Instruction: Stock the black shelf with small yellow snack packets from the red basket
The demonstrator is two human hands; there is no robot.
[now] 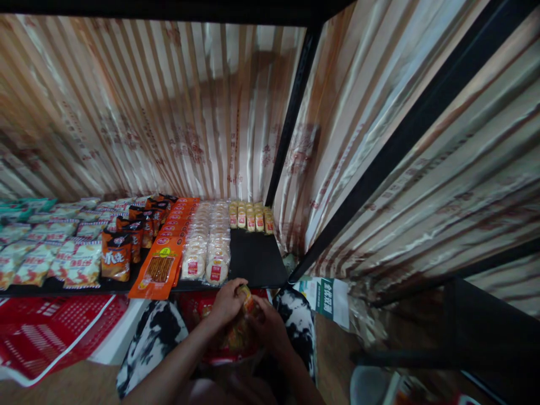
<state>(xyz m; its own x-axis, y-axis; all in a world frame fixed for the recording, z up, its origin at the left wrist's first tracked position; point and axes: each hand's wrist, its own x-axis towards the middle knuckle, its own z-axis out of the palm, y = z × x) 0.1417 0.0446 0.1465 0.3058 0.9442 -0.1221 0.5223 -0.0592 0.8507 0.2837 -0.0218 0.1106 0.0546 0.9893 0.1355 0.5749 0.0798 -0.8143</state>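
Note:
Both my hands meet over a red basket (230, 355) between my knees, just in front of the shelf edge. My left hand (228, 302) and my right hand (265, 320) close around a small yellow snack packet (246, 301) with red print, one from each side. More yellow packets (236, 337) lie in the basket below, partly hidden by my hands. On the black shelf (257, 261) ahead, small yellow packets (251, 218) stand in short rows at the back right. Left of them run two rows of round, clear-wrapped crackers (217, 270).
Further left on the shelf are orange flat packs (158, 267), orange-black bags (116, 256) and white snack bags (83, 263). A red perforated basket (54, 332) stands at lower left. Black frame bars (358, 208) cross the right side, before pleated curtain sheeting (189, 112). Plastic packaging (329, 301) lies right of my knee.

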